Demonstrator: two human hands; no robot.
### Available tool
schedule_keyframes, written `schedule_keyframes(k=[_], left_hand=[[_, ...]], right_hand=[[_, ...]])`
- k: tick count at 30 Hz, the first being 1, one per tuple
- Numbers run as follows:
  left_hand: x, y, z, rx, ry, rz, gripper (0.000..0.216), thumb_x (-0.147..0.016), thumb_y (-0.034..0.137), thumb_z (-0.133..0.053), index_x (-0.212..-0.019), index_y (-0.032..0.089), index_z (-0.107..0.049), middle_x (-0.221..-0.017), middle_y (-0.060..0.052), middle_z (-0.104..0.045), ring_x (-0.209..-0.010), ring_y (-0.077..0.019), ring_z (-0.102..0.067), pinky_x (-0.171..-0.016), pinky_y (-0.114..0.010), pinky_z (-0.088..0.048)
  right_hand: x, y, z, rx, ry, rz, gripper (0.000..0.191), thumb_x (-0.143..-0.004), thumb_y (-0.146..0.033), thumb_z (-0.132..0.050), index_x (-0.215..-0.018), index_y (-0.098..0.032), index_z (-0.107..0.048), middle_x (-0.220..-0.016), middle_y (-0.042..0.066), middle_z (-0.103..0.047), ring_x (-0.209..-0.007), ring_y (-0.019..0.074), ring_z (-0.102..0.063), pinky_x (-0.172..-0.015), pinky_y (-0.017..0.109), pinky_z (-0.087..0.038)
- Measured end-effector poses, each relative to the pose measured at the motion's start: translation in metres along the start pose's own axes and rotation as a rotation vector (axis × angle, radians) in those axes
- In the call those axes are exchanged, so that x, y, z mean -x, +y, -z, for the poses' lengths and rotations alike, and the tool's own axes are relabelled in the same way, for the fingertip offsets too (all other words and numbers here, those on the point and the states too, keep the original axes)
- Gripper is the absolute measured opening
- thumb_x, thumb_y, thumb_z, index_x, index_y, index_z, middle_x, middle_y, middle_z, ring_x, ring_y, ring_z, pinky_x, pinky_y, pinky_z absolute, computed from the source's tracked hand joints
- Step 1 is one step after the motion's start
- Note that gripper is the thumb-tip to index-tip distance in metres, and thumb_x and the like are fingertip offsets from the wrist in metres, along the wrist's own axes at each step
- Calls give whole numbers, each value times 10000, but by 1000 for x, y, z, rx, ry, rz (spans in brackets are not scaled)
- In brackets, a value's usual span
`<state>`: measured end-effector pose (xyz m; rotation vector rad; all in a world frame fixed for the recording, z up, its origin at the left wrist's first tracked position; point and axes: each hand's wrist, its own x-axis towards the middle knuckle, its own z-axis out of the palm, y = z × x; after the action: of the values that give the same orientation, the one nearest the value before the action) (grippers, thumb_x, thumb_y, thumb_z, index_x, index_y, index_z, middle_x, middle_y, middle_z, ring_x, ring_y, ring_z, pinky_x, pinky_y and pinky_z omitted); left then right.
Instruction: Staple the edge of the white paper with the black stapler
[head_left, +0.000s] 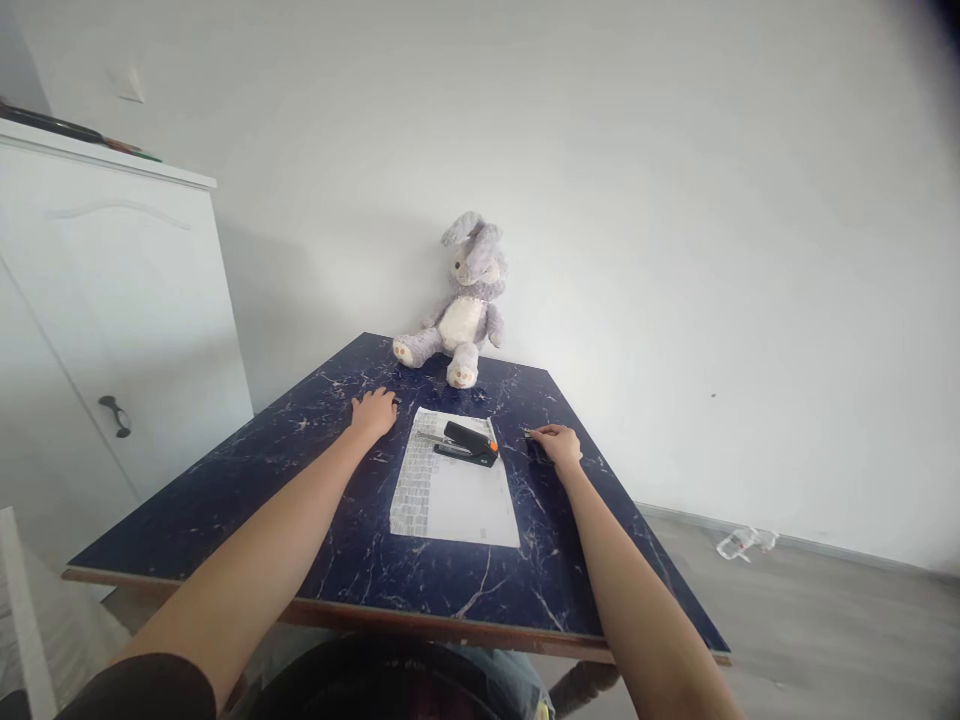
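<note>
The stapler (469,442), black with an orange tip, lies on the far end of a white paper sheet (457,500) on the dark blue table (225,480), untouched. Left of the stapler the left hand (373,412) rests flat on the table, fingers stretched, holding nothing; right of the stapler the right hand (559,445) has bent fingers at a small dark thing (531,436), and I cannot tell if it grips it. Behind the stapler sits a grey plush rabbit (465,300)
</note>
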<state>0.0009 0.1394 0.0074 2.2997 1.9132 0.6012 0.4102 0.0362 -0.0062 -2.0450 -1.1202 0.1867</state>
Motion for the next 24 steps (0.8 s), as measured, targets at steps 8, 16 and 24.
schedule_keyframes(k=[8,16,24], left_hand=[[4,5,6,136,61,-62,313,-874,128,-552,-1108,216,-741,-1205,-159,-661,-1213,-349,-563,-1043,-516,-420],[0,10,-4,585,135,-14,73,-837,181,-645,-859,183,-715,-1003,-143,-700,-1050,-297,-632,-951,-421,-470],[2,36,-12,1246,89,94,390,-930,413,-542,-1230,180,-632,-940,-89,-685,-716,-140,-649,-588,-230,-473]], right_hand=[[-3,0,-4,-5,-31,128,211,-766,-368,-651,-836,-229,-794,-817,49,-765,-822,230,-703,-722,275,-499],[-10,6,-10,-2,-107,149,349,-749,-196,-582,-1027,-207,-793,-894,44,-786,-860,208,-718,-751,256,-515],[-12,8,-12,34,-145,176,345,-735,-188,-579,-992,-241,-804,-862,16,-780,-833,201,-707,-731,249,-501]])
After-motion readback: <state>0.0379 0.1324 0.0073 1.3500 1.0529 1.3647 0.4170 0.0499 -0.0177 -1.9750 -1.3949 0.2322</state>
